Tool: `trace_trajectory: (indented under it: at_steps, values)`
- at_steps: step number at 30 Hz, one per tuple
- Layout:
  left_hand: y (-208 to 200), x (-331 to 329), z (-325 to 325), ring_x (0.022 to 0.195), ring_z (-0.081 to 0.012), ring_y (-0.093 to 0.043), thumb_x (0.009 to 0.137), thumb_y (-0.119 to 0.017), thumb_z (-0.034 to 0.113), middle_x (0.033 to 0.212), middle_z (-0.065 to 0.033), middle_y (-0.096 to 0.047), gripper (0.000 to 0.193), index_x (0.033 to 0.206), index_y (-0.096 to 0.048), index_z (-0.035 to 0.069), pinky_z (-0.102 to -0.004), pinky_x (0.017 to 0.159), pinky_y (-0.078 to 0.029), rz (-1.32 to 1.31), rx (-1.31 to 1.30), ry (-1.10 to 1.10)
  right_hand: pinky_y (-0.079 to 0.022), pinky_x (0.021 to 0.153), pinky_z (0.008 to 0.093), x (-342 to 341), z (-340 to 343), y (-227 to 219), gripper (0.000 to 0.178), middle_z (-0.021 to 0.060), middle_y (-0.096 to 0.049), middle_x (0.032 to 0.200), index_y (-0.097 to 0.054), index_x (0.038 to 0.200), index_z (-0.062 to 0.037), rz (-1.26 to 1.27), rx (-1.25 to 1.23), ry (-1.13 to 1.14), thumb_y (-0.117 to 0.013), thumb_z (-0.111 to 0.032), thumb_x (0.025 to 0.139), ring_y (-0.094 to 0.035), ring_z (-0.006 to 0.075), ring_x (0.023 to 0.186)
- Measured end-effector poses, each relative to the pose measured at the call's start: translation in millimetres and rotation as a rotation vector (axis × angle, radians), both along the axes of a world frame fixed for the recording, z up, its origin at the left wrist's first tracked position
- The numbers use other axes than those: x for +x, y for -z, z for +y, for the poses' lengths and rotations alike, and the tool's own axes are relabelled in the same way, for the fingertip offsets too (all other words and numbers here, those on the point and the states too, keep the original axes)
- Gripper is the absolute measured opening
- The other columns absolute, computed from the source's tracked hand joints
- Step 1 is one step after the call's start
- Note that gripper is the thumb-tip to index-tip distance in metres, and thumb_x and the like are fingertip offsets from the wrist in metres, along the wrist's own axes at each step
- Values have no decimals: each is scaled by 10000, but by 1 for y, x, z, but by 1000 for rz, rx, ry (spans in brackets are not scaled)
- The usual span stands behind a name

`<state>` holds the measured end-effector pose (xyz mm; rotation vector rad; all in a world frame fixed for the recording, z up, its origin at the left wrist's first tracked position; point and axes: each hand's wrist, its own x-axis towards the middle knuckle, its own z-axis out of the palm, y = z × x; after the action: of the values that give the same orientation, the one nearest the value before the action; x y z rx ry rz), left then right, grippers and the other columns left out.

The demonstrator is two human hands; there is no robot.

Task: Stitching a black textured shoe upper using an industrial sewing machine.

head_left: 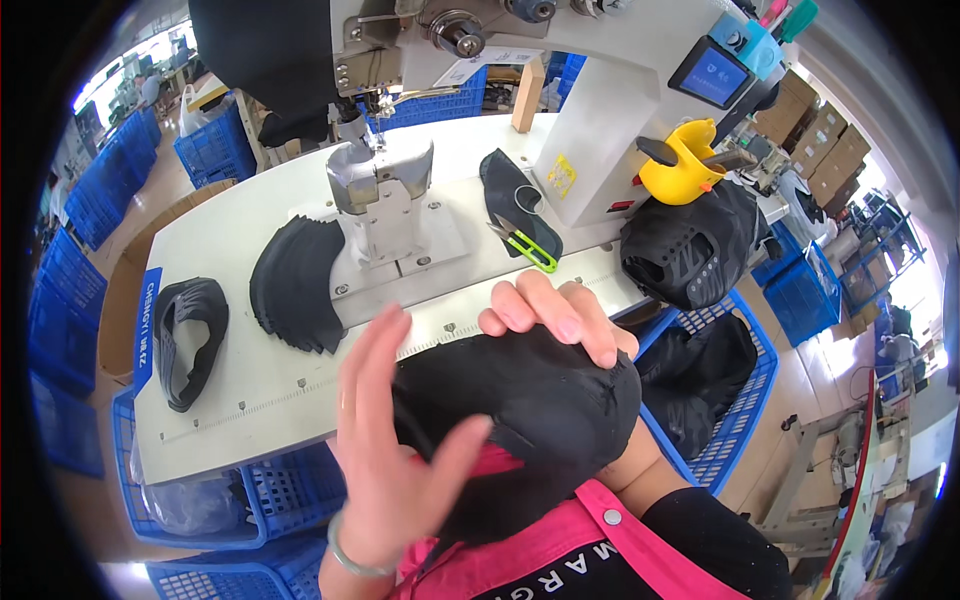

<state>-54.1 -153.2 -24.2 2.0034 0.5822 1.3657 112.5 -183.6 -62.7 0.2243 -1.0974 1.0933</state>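
A black fabric shoe upper is held over my lap, in front of the sewing table. My right hand grips its far edge, fingers curled over the top and the rest of that hand behind the fabric. At the upper's left side, my left hand is open, thumb and fingers spread apart; whether it touches the fabric I cannot tell. Beyond them stands the post of a sewing machine. Left of the post lies a fanned stack of black pieces. Green-handled thread snips rest on another black piece.
A cut-out black shoe part lies at the table's left end. On the right are a yellow duck-shaped holder, a black perforated shoe upper and a blue basket of black uppers. Another blue basket sits below the table's left side.
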Motion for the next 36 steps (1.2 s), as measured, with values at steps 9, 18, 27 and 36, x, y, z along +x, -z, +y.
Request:
trace_trajectory:
  at_steps: [9,18,27,36]
  values:
    - [34,-27,29,691,-26,-463,780,-663,60,765,27,-532,196,894,-512,12,-150,635,-378,-263,-711,306,-426,887,329,32,-20,-19,427,208,-560,1080,-509,1070,115,-300,-673,213,-498,-251,850,-564,249,989]
    - [53,-28,18,698,-19,-440,807,-645,81,796,34,-521,193,923,-508,11,-141,645,-357,-350,-782,317,-353,535,182,17,-28,-40,283,-21,-519,674,-555,776,34,-662,-715,545,-596,-237,847,-426,34,607]
    - [50,-32,12,702,-21,-440,818,-626,71,806,26,-526,180,931,-500,8,-145,646,-361,-355,-800,337,-390,558,175,10,-26,-45,174,-37,-550,693,-583,808,20,-642,-732,548,-547,-136,875,-464,17,620]
    - [56,-30,13,763,-45,-478,841,-599,95,848,5,-552,161,934,-500,8,-167,720,-380,-368,-851,378,-323,503,177,4,-23,-49,230,-74,-472,616,-567,708,-8,-724,-774,623,-565,-171,870,-381,4,573]
